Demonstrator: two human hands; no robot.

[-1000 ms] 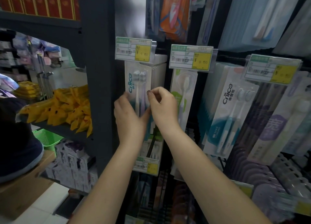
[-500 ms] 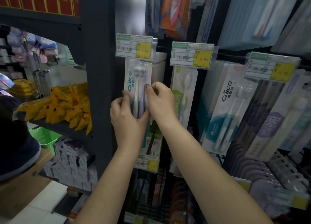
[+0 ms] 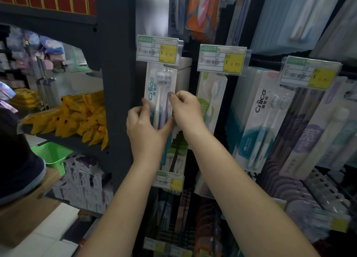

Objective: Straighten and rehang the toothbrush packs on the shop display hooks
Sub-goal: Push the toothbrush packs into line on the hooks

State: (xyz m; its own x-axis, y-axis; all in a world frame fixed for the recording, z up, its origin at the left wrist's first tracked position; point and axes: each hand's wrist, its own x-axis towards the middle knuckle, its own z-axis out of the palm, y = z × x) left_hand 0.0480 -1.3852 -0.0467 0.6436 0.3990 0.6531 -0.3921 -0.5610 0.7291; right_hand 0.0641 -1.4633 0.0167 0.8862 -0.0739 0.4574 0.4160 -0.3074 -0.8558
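Nearest the camera, two bare forearms are stretched up toward the display. The white-and-teal Cnice twin toothbrush blister pack (image 3: 160,94) is held at its lower half from both sides: the left hand (image 3: 144,125) is wrapped round the left edge with the thumb laid across the front, and the right hand (image 3: 185,110) is curled against the right edge, a dark-nailed fingertip pinching it. Gripped that way, the pack can probably be kept square while its top is lined up with the hook.

The top of the pack is tucked just under the green-and-yellow price label in a clear holder (image 3: 157,49), so whether the hook is already through the hang hole can't be told. More white packs (image 3: 183,77) are stacked right behind it.

Further right, a green-and-white single toothbrush pack (image 3: 211,94) is hung under its own label. Far left, yellow packets (image 3: 73,117) are piled on a dark shelf.
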